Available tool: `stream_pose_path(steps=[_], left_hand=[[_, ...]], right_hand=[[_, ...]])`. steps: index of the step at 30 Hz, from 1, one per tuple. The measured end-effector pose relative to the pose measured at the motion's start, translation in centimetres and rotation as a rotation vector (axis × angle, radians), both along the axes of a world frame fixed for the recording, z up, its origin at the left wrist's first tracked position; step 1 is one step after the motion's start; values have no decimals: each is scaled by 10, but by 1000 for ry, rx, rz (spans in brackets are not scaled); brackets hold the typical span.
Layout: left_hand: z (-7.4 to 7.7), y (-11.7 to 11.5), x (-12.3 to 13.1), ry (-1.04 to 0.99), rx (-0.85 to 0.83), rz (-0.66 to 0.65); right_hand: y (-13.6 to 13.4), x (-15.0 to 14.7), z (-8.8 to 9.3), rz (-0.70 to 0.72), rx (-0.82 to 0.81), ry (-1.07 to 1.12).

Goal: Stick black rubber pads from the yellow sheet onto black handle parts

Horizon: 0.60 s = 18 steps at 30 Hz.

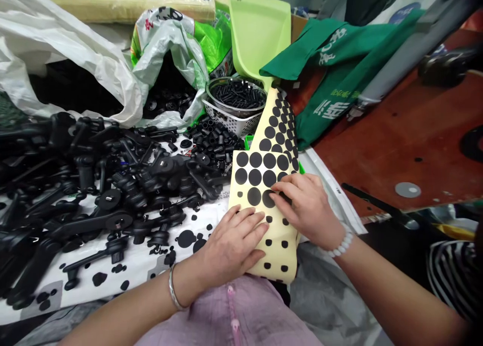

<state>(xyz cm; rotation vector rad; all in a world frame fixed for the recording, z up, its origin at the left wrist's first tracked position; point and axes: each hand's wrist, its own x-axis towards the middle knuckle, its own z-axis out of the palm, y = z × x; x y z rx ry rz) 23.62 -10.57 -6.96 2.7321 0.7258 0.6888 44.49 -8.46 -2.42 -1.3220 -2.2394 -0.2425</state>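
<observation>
A pale yellow sheet of round black foam stickers lies in front of me and runs over my lap. Its upper rows still carry full discs, while the lower part shows small black squarish spots on bare backing. My left hand rests flat on the sheet's left side with the fingers stretched out. At the right edge of the lowest disc row, my right hand has thumb and forefinger pinched at the rim of a round black sticker. Whether that sticker is lifted off the backing I cannot tell.
Black plastic arm-like parts lie heaped on the left. Behind them are short black tubes, a metal bowl of black screws in a white basket, and open bags. A light green dustpan and a green bag stand beyond.
</observation>
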Motion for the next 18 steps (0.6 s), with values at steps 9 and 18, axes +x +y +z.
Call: stream_pose_path(steps=[9, 18], left_hand=[[-2, 0, -2, 5, -22, 1], [-1, 0, -1, 8, -48, 6]], right_hand=[[2, -4, -6, 72, 10, -62], [-55, -1, 16, 125, -82, 87]])
